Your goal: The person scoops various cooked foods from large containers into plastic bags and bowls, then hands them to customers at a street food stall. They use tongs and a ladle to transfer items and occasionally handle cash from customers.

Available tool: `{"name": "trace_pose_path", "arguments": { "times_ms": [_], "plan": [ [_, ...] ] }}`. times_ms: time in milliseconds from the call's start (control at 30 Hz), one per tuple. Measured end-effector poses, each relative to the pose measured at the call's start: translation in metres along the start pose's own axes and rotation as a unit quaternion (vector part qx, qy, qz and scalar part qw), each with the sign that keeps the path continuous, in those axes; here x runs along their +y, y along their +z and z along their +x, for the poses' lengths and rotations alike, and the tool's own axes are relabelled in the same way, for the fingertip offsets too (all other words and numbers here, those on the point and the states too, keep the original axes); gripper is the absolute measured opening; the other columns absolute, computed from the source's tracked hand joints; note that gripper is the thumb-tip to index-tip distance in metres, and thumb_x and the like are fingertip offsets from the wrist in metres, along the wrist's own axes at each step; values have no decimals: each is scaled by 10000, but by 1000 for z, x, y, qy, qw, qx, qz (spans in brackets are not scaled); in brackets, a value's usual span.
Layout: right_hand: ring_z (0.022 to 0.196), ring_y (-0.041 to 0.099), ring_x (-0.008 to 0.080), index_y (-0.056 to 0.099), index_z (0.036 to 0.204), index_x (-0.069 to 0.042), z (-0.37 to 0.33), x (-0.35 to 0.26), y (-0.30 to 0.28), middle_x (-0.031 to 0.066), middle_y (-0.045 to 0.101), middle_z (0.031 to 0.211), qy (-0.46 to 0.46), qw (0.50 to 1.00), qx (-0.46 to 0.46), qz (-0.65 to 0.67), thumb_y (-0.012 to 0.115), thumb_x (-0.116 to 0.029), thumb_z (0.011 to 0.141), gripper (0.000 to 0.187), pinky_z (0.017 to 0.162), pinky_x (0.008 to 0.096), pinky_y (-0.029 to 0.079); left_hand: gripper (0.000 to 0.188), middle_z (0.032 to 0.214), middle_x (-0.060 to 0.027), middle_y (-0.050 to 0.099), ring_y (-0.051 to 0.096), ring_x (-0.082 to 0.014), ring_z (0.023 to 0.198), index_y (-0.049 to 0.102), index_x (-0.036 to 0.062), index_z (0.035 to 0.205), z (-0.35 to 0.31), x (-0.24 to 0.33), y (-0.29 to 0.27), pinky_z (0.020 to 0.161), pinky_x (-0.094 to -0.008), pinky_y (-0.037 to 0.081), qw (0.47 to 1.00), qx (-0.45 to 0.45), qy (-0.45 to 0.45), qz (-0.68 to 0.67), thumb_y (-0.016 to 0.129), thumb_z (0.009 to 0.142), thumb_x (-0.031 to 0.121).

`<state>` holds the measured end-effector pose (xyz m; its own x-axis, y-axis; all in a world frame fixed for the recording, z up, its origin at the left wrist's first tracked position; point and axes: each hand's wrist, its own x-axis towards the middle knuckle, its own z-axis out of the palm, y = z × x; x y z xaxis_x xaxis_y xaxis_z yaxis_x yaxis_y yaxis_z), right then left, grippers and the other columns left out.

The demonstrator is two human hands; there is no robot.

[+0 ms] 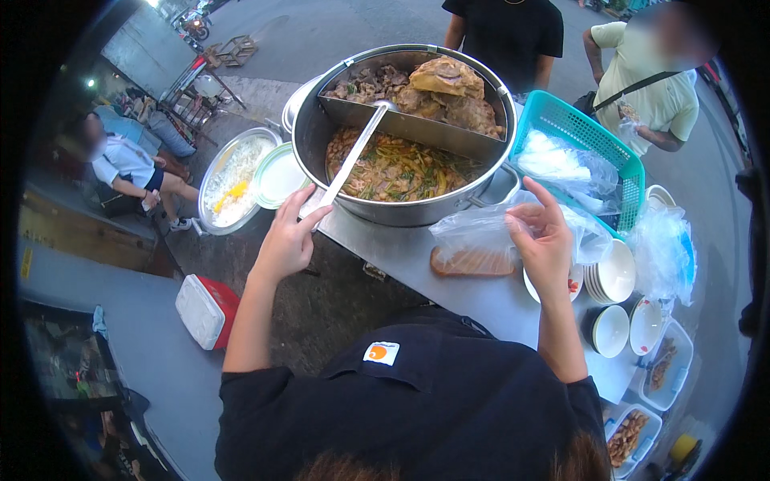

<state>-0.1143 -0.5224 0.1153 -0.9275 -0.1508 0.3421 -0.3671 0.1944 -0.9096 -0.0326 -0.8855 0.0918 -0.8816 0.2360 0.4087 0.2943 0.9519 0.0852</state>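
Observation:
A large metal pot [377,210] stands at the table's left end, split by an upright metal divider [417,124]. Chunks of cooked meat [447,76] fill its far section, and a stew with green strips [397,164] its near one. Across the rim leans a ladle [358,152], bowl up by the divider. My left hand [287,236] is closed on the end of its handle. My right hand [545,236] hovers right of the pot, fingers curved and apart. Clear plastic bags [473,228] lie behind its fingers; whether they touch is hard to tell.
A teal basket [634,172] of plastic bags sits right of the pot, near stacked bowls [611,333] and food tubs [630,441]. A brown wooden board [472,263] lies in front. Left are a rice basin [210,180] and a red-and-white cooler [204,313]. Two people stand beyond the table.

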Motion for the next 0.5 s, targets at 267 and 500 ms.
{"name": "trace_pose_path", "arguments": {
  "times_ms": [267, 500],
  "plan": [
    [726, 540, 55, 521, 1273, -112, -23, -12, 10, 51, 659, 953, 91, 993, -40, 66, 612, 11, 799, 497, 658, 214, 459, 254, 829, -110, 635, 634, -158, 686, 576, -5, 1060, -3, 139, 9, 593, -243, 518, 562, -144, -402, -709, 532, 925, 205],
    [760, 535, 69, 574, 1199, -96, -42, -7, -8, 18, 607, 867, 30, 997, -68, -17, 637, 14, 758, 459, 683, 226, 445, 147, 750, -45, 616, 601, -111, 603, 572, 52, 939, 42, 145, 46, 494, -196, 469, 416, -67, -457, -783, 594, 892, 190]
  ]
}}
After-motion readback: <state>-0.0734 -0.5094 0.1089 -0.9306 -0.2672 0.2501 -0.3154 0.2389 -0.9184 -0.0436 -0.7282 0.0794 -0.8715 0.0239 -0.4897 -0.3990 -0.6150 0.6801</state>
